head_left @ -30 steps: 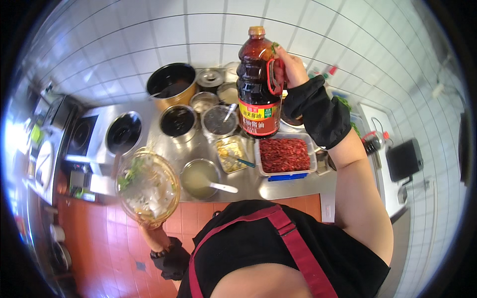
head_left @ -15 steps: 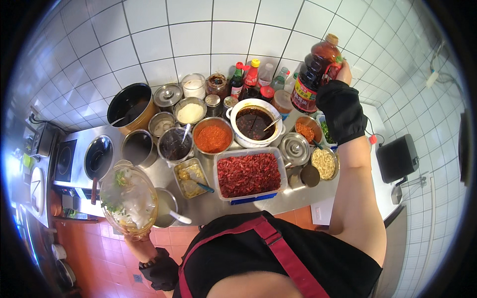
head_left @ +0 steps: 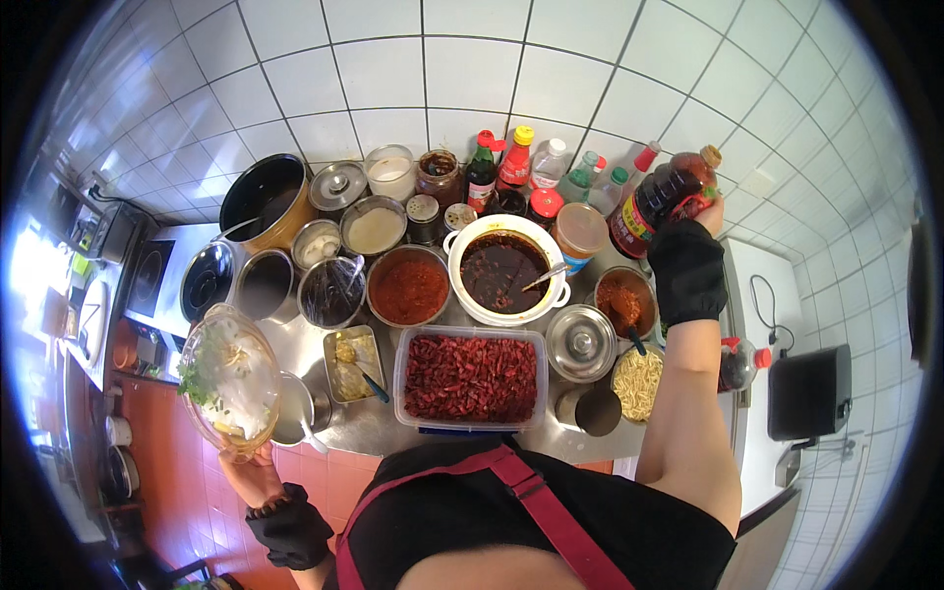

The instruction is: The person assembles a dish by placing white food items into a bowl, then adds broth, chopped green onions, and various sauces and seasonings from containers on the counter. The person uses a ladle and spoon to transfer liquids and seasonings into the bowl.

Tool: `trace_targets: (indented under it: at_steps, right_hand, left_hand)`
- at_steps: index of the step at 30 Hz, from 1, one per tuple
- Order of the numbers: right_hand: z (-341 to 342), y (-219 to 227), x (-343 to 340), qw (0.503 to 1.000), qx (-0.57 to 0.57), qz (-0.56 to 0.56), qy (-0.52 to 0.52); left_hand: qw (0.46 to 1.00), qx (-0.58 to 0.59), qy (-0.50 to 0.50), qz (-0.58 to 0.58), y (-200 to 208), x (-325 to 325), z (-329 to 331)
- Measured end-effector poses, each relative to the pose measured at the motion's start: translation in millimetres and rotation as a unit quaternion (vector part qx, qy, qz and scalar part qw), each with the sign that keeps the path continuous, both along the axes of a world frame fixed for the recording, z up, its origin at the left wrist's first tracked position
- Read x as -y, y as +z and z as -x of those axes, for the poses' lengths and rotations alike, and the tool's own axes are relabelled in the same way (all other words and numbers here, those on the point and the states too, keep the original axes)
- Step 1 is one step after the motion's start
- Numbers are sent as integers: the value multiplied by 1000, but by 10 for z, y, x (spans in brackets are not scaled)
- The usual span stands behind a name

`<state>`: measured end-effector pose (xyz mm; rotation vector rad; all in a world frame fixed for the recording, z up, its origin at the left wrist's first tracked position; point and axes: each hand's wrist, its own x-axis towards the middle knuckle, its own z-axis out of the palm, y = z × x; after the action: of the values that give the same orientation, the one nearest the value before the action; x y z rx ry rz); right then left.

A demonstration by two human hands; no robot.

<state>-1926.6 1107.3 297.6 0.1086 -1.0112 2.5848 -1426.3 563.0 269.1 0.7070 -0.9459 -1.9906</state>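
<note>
My left hand (head_left: 253, 479) grips the near edge of a clear bowl (head_left: 274, 398), which I hold in the air left of the counter. White food with green herbs and some yellowish pieces lies in the bowl. At the far right, my right hand (head_left: 710, 213) is wrapped around the handle of a large dark sauce bottle (head_left: 649, 204). This bottle leans right, its tan cap on, beside other bottles at the wall. Whether its base touches the counter, I cannot tell. Ahead of me stands a white two-handled pot (head_left: 455, 267) of dark sauce with a spoon.
A plastic tub (head_left: 397, 379) of chopped red pieces sits at the counter's near edge. Around it are a red sauce bowl (head_left: 408, 288), a lidded steel pot (head_left: 580, 342), shredded pale food (head_left: 637, 385) and several dark pots. Several bottles stand along the tiled wall (head_left: 472, 84).
The sauce bottle has come down from its raised place to the row of bottles and leans more to the right. My left hand still holds the bowl, slightly farther left. The view has shifted.
</note>
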Motion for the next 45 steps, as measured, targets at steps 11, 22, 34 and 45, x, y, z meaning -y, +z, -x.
trace_targets:
  at_steps: [11,22,34,45]
  right_hand:
    - [16,-494,269,986,89,16,143]
    - [-372,-163,293,967,119,-145,-174]
    - [-2251,-92,4550,596,-316,-689,263]
    - [-2433,-1137,6655,528,-304,-753,250]
  left_hand:
    - [999,-2,-9,40,183,-184,116]
    - [1000,-27,3,5,56,160,-47]
    - [1000,-14,-16,4,-254,1149,-630]
    - [997,7,-70,-28,-382,1877,-1093]
